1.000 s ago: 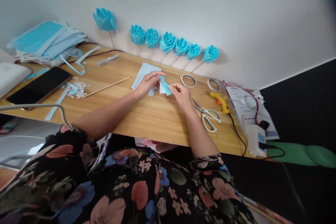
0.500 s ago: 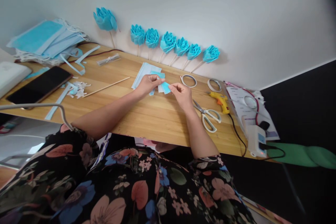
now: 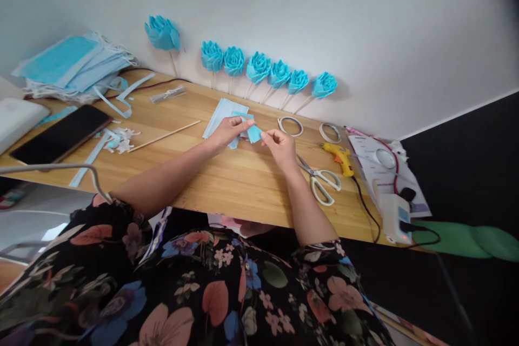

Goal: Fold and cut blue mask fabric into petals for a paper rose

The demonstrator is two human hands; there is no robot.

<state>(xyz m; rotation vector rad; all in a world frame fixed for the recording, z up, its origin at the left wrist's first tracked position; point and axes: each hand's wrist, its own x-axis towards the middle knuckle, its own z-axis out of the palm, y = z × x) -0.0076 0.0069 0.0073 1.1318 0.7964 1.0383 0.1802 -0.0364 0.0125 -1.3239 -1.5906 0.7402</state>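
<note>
Between my two hands is a small blue piece of face mask fabric (image 3: 254, 134). My left hand (image 3: 229, 132) pinches its upper left part between thumb and fingers. My right hand (image 3: 280, 146) pinches its right edge, thumb against forefinger. Just behind and under my left hand lie cut pale blue fabric pieces (image 3: 222, 112) on the wooden table (image 3: 239, 181). White-handled scissors (image 3: 320, 177) rest beside my right wrist, blades partly apart.
Several blue fabric roses (image 3: 258, 67) on sticks lean against the wall. A mask stack (image 3: 60, 62), phone (image 3: 60, 135), scraps (image 3: 120, 139) and a thin stick (image 3: 164, 136) are left. Tape rolls (image 3: 290, 126), a yellow glue gun (image 3: 340, 158) and a power adapter (image 3: 395, 216) are right.
The small fabric piece has shifted slightly in my fingers and its visible shape is a little different. Both hands stay in nearly the same place, still pinching it.
</note>
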